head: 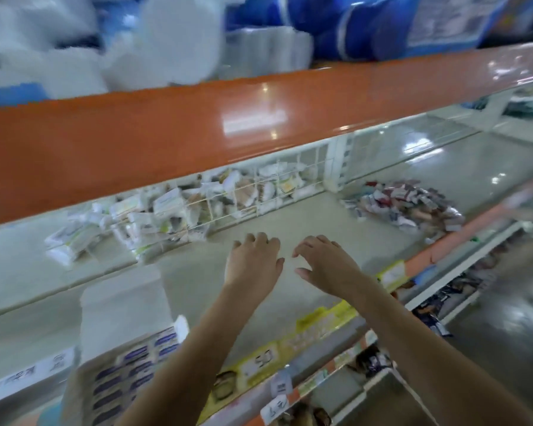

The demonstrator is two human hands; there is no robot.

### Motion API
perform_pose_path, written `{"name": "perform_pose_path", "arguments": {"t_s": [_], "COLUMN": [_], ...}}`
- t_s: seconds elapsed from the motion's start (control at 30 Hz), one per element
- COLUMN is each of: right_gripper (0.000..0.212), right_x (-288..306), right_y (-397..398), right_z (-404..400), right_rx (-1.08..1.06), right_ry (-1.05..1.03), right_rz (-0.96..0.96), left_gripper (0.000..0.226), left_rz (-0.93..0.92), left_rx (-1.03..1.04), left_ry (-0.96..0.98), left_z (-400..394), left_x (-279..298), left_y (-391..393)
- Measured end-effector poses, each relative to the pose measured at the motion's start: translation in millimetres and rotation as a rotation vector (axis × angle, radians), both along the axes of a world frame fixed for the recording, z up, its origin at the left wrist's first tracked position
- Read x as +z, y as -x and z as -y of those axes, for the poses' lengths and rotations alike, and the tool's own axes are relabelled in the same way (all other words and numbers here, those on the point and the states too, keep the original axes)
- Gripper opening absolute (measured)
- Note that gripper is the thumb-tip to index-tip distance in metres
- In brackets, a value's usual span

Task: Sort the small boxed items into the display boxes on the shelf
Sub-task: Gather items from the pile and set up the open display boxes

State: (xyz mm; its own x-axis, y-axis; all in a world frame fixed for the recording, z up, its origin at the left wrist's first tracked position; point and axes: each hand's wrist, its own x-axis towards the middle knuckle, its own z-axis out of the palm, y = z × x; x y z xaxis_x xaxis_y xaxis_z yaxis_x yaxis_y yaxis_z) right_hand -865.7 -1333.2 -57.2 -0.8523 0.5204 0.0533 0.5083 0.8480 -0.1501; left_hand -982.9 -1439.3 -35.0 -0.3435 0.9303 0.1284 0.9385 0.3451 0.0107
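The display box [126, 358] stands at the front left of the shelf [290, 216], its flap up, rows of small boxed items [136, 364] with blue labels packed inside. Both hands reach over the bare shelf to its right, holding nothing: the left hand [253, 262] and the right hand [323, 265] each have an open grip, fingers spread and loosely bent, thumbs nearly meeting. Behind them a white wire basket [259, 195] holds pale packets, with a heap of red-and-white packets [406, 204] farther right. Yellow price tags [320, 324] line the shelf edge.
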Motion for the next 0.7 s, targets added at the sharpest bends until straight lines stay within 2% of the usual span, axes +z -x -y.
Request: {"name": "perform_pose_path", "arguments": {"t_s": [0.27,0.47,0.7], "right_gripper": [0.041,0.044,0.044], "right_x": [-21.3,-31.9,-42.3], "right_y": [-109.1,-148.6,-148.4], "right_z": [-122.5,-185.3,-221.4], "right_rx": [-0.275,-0.414,-0.412], "right_ry": [0.039,0.006,0.047], "right_rz": [0.058,-0.059,-0.144], "left_gripper": [0.040,0.038,0.036], "left_rz": [-0.033,-0.051,-0.026], "left_rx": [-0.182,-0.193,-0.110], "left_ry": [0.218,0.151,0.061], "left_z": [-135.0,-211.0,-262.1], "left_x": [-29.1,-49.6,-59.2], "left_y": [-73.3,-94.6,-75.3]}}
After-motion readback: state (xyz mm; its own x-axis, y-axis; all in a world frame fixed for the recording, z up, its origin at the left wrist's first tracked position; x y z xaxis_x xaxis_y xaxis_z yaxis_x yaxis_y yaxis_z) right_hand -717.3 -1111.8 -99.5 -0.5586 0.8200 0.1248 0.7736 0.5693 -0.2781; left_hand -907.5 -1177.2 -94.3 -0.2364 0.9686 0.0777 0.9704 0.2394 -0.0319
